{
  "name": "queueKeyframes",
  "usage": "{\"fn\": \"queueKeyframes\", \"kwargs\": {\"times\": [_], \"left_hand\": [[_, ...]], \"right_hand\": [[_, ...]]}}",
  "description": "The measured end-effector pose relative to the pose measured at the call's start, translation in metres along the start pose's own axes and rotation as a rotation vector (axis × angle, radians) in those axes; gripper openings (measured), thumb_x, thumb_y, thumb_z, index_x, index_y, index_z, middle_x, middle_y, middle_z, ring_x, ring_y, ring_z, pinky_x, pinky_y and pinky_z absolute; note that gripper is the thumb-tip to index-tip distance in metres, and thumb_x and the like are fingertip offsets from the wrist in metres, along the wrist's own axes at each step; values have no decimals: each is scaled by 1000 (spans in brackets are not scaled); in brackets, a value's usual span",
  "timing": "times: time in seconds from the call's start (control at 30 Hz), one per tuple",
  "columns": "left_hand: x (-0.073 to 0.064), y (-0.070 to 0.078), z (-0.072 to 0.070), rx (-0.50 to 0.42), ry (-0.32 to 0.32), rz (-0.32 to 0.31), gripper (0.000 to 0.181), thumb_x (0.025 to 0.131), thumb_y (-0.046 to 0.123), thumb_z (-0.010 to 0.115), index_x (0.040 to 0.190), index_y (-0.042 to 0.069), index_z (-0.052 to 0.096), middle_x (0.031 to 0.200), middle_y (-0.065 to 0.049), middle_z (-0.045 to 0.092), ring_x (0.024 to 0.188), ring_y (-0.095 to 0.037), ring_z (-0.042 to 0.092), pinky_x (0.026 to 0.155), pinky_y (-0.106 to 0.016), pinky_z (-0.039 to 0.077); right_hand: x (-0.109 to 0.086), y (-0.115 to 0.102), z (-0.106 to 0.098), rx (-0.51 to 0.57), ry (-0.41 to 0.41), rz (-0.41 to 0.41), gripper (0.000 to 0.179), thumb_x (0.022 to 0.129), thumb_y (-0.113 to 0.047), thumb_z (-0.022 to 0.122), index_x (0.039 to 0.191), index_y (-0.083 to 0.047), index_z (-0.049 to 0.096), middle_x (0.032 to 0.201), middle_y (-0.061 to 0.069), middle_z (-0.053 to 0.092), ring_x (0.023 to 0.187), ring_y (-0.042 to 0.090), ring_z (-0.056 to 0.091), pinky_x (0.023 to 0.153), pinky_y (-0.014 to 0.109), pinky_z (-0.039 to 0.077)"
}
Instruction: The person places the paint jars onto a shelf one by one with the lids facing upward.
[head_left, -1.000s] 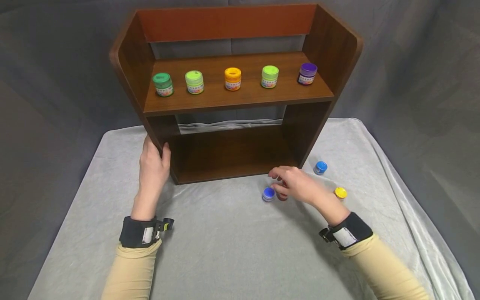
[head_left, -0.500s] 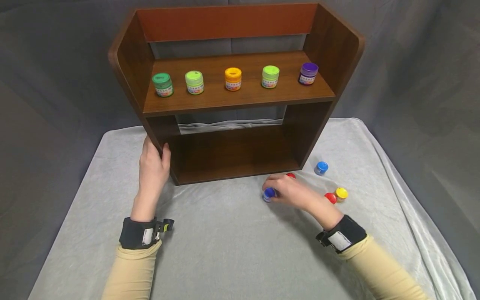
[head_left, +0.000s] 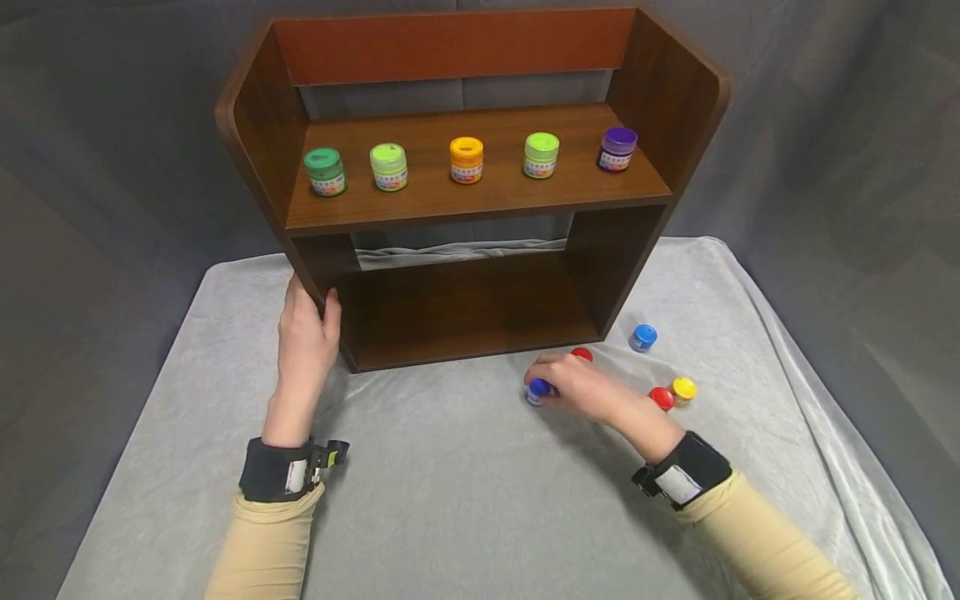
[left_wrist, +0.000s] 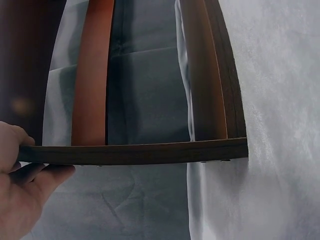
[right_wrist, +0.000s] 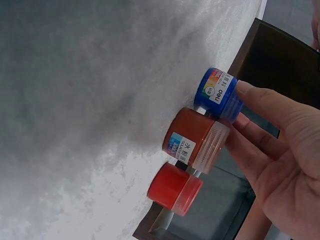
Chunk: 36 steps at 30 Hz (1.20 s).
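My left hand (head_left: 307, 346) grips the left side panel (left_wrist: 150, 154) of a dark wooden shelf (head_left: 465, 312), thumb on the inner face and fingers outside. My right hand (head_left: 581, 387) pinches a dark blue paint jar (right_wrist: 215, 92) by its lid, in front of the shelf's right end. Beside that jar, in the right wrist view, stand a brown paint jar (right_wrist: 189, 132) and a red paint jar (right_wrist: 170, 184). The hand hides the brown jar in the head view, where only the lid of the red one shows behind it.
Along the upper board stand several paint jars: dark green (head_left: 326, 172), light green (head_left: 388, 167), orange (head_left: 467, 160), another light green (head_left: 541, 156) and purple (head_left: 617, 150). Right of the shelf, a light blue jar (head_left: 642, 337), a yellow jar (head_left: 683, 390) and another red jar (head_left: 662, 398) rest on the grey cloth (head_left: 450, 483).
My right hand has moved slightly left and closed its fingers on the dark blue jar. Two red jars that it and its wrist covered have come into view. The left hand keeps its place.
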<state>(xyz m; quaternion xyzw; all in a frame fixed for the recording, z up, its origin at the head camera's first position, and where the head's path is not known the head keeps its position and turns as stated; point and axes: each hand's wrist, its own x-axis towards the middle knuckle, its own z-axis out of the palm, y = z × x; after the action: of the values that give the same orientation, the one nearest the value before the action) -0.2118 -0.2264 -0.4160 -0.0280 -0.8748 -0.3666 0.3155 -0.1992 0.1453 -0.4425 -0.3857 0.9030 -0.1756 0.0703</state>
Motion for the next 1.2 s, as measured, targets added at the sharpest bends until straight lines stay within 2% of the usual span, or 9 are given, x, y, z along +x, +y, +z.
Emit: {"fn": "queueKeyframes", "kwargs": {"times": [0.17, 0.23, 0.37, 0.6, 0.93, 1.2], "left_hand": [[0, -2, 1, -4, 11, -11, 44, 99, 10, 54, 138, -8, 44, 131, -31, 54, 120, -48, 56, 99, -59, 44], [0, -3, 1, -3, 19, -11, 44, 99, 10, 54, 138, -8, 44, 131, -31, 54, 120, -48, 56, 99, -59, 44], [0, -2, 0, -4, 18, -10, 44, 99, 9, 53, 138, -8, 44, 132, -31, 54, 121, -48, 56, 100, -60, 44], [1, -1, -1, -3, 13, -11, 45, 99, 10, 54, 139, -8, 43, 133, -31, 54, 123, -48, 55, 101, -60, 44], [1, -1, 0, -7, 1, -19, 45, 99, 9, 54, 139, -8, 43, 133, -31, 54, 122, -48, 55, 100, -60, 44], [0, 0, 0, -12, 3, -6, 46, 99, 9, 55, 139, -8, 43, 132, -31, 54, 122, -47, 56, 100, -59, 45]], "right_hand": [[4, -1, -3, -6, 11, -15, 33, 78, -8, 83, 109, -4, 72, 106, 11, 73, 97, 25, 71, 89, 39, 59], [6, -2, -5, -4, 21, -20, 32, 78, -7, 83, 108, -4, 71, 104, 10, 72, 95, 24, 70, 85, 38, 60], [8, -2, -14, -16, 63, -18, 31, 79, -6, 82, 109, -4, 72, 104, 10, 72, 92, 23, 70, 83, 37, 60], [13, 2, -29, -10, 100, 46, 32, 81, -5, 80, 112, -4, 72, 109, 12, 74, 98, 25, 72, 87, 39, 60], [20, 17, -39, -8, 128, 128, 33, 83, -4, 78, 115, -2, 71, 115, 17, 72, 105, 31, 71, 91, 43, 58], [25, 30, -43, -80, 199, 147, 33, 84, -3, 77, 116, 1, 70, 113, 19, 73, 104, 33, 71, 92, 44, 57]]}}
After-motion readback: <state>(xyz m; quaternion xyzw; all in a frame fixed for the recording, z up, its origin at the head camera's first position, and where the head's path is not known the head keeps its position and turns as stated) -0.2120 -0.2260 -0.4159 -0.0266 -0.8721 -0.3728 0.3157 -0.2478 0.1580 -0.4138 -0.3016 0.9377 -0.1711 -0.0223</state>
